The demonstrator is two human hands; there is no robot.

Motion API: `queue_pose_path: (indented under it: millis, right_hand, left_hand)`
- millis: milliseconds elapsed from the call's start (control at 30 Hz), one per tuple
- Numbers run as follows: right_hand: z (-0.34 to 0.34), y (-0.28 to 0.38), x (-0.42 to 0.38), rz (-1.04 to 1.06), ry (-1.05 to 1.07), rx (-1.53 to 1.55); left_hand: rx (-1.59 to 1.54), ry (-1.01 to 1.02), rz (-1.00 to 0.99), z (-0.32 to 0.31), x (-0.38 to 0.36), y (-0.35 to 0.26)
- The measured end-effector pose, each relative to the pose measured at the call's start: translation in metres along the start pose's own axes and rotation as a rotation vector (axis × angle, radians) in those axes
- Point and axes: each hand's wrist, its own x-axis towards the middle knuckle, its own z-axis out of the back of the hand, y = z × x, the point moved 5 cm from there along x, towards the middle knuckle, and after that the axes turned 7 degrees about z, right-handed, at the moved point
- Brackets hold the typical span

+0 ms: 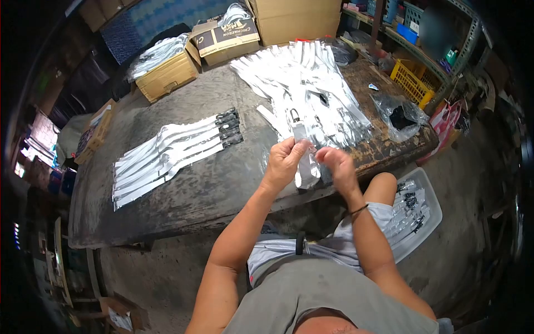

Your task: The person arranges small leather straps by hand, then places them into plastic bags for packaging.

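Observation:
My left hand [283,160] is closed, thumb on top, around a white lanyard [300,132] with a black metal-looking clip [295,116] at its upper end. Below the fingers hangs a folded white length in what looks like clear plastic [307,171]. Just to the right, my right hand [340,168] has its fingers curled into a pinch near that plastic; what is between them is too small to make out. Beyond both hands lies a big pile of white lanyards [303,67], many with dark clips.
On the dark worn table [194,192], several white lanyards [172,150] lie in a row at left. Cardboard boxes [167,77] stand along the back. A clear bag [397,119] lies at right, near a yellow crate [414,80]. A translucent bin [431,222] of packed pieces sits beside my leg.

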Motion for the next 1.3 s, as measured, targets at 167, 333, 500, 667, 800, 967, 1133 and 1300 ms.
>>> queue_pose_path:
  millis: [167, 333, 500, 667, 800, 967, 1133, 1300]
  right_hand:
    - [0.022, 0.056, 0.038, 0.026, -0.063, 0.014]
    - [0.02, 0.073, 0.044, 0.021, 0.053, -0.043]
    - [0.023, 0.096, 0.026, 0.254, -0.069, -0.094]
    - [0.021, 0.105, 0.006, 0.323, -0.099, -0.201]
    - [0.018, 0.114, -0.003, 0.337, -0.122, -0.256]
    - [0.035, 0.096, -0.011, 0.26, -0.213, -0.211]
    - [0.037, 0.076, -0.018, 0.16, -0.199, -0.131]
    - [0.051, 0.095, -0.031, 0.035, -0.289, -0.033]
  left_hand:
    - [0.226, 0.126, -0.004, -0.023, -0.012, -0.001]
    - [0.408, 0.137, 0.004, -0.038, -0.026, -0.008]
    - [0.43, 0.186, -0.061, -0.035, -0.048, -0.001]
    - [-0.177, 0.328, 0.022, -0.04, -0.041, -0.008]
    - [-0.303, 0.337, -0.049, -0.073, -0.038, -0.037]
    - [-0.08, 0.286, 0.094, -0.081, -0.039, -0.017]
    - [0.061, 0.239, 0.169, -0.071, -0.037, -0.007]
    - [0.066, 0.084, 0.191, -0.051, -0.029, -0.012]
